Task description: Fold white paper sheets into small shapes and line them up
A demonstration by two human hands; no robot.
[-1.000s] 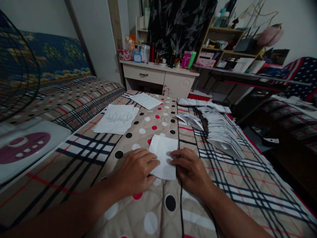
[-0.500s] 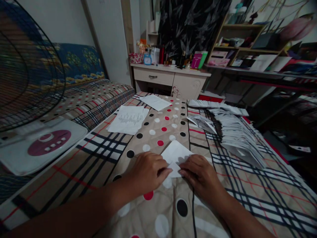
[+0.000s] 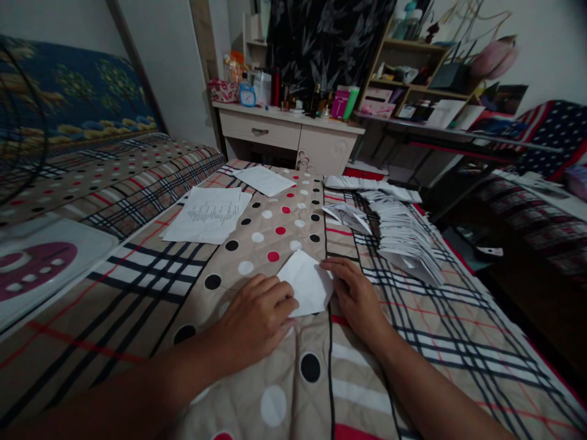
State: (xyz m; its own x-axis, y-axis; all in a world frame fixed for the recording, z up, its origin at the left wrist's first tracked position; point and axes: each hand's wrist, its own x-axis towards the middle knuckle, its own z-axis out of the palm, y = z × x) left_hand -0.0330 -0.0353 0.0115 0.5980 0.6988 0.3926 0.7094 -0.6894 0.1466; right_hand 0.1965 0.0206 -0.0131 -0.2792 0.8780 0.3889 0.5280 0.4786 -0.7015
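A folded white sheet of paper [image 3: 306, 282] lies on the bed in front of me, its bottom corner turned under or folded in, so the lower edge is blunt. My left hand [image 3: 260, 310] is closed at its lower left edge, with the fingers curled and the thumb mostly hidden. At the right edge, my right hand [image 3: 352, 294] grips the paper between bent fingers and thumb. Farther off to the left lie printed sheets [image 3: 204, 215] and a stack of white paper [image 3: 265, 180]. A long row of folded papers [image 3: 403, 235] lies to the right.
The patterned bedspread [image 3: 288, 373] covers the surface under my hands. A loose folded paper [image 3: 346, 217] lies beside the row. A fan's base [image 3: 50, 263] stands at the left, and a white dresser [image 3: 275, 131] is beyond the bed.
The small bottom flap no longer shows as a raised point. My hands have spread to the paper's two sides, the right one reaching higher. The view has turned to the right.
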